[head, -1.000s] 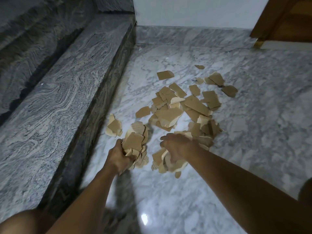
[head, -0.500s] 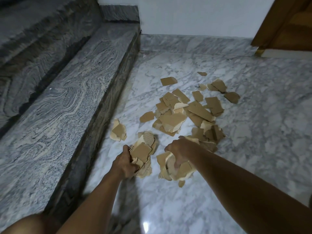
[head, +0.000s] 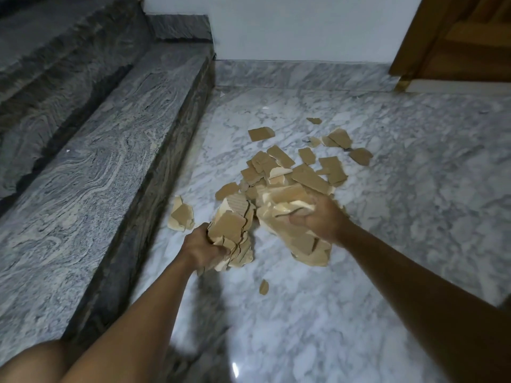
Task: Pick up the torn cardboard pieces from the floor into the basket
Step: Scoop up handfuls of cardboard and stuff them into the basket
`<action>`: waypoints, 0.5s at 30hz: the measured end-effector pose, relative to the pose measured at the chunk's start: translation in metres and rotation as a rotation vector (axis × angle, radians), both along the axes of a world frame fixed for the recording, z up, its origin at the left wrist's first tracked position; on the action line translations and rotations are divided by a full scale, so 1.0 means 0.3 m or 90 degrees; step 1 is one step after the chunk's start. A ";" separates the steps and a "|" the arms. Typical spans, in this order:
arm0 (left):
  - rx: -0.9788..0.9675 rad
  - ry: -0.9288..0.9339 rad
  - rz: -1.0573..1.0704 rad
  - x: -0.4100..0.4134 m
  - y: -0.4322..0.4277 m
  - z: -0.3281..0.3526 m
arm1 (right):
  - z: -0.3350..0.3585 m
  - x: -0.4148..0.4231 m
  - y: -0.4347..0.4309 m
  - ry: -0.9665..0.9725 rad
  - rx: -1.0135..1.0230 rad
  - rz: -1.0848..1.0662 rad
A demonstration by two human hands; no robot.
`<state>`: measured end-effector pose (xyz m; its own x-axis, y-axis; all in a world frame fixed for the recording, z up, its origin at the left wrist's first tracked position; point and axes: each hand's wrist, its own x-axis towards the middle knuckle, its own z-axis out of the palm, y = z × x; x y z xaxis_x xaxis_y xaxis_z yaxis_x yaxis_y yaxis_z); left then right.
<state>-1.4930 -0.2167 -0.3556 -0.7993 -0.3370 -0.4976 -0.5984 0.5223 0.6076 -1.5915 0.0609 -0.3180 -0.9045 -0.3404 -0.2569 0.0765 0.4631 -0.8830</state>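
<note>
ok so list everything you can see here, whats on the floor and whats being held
floor: one, white-grey marble, underfoot
steps: at least two, grey veined stone, left side
wall: one, white, far end
door: one, brown wood, top right
loose cardboard pieces: many, tan, mid floor
small cardboard cluster: few pieces, tan, floor beside the lowest step
lone scrap: one, tan, floor nearer the person
left bundle: one handful, tan, held nearer the steps
right bundle: one handful, tan, held beside it
basket: none in view
left hand: one, grips the left bundle
right hand: one, grips the right bundle
</note>
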 end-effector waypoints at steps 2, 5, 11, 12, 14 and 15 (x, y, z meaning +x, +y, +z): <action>0.024 -0.018 -0.051 -0.013 0.014 0.007 | 0.031 -0.013 0.048 -0.016 -0.091 -0.057; 0.059 -0.018 -0.077 -0.027 0.049 0.022 | 0.066 -0.026 0.115 -0.060 -0.184 -0.135; 0.145 0.109 -0.064 -0.113 0.211 0.136 | 0.157 0.006 0.216 -0.200 -0.423 -0.204; 0.150 0.123 -0.075 -0.134 0.238 0.157 | 0.194 0.016 0.225 -0.214 -0.459 -0.211; 0.156 0.144 -0.097 -0.192 0.286 0.169 | 0.261 0.029 0.243 -0.217 -0.511 -0.240; 0.170 0.150 -0.114 -0.211 0.322 0.202 | 0.278 0.031 0.255 -0.206 -0.532 -0.265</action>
<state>-1.5562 -0.1201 -0.2951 -0.9362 -0.0659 -0.3452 -0.3407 0.4105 0.8458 -1.5821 0.1375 -0.2346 -0.9217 -0.1953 -0.3353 0.3875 -0.4192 -0.8210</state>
